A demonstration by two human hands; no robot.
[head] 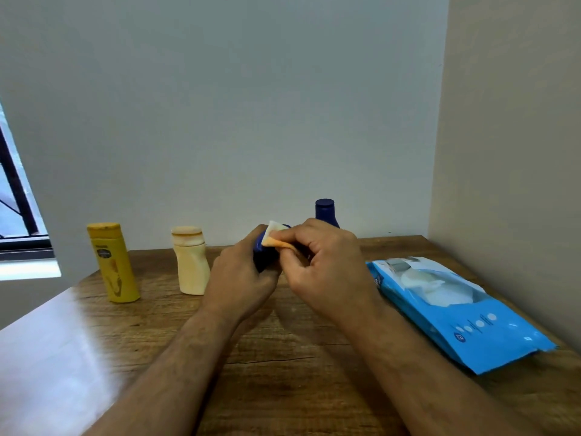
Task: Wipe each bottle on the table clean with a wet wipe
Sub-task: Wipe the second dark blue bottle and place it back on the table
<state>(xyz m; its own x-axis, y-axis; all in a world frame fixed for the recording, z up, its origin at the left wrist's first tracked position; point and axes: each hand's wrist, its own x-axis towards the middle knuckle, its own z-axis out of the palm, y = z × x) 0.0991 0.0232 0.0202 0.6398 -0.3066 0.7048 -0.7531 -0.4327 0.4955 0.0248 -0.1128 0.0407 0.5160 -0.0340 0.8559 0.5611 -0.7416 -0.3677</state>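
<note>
Meanwhile, gripped a dark blue bottle (263, 251) in the left hand (240, 278), lifted above the wooden table (283, 357). Pinched a folded wet wipe (274, 236) in the right hand (327, 265), pressed against the bottle's top. Left standing behind: yellow bottle (113, 262), cream bottle (190, 261), another blue bottle (325, 212). Kept the wipes pack (456, 309) lying at right.

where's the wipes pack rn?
Head view: the blue wipes pack lies flat on the right side of the wooden table, by the beige wall, just right of the right hand.
</note>
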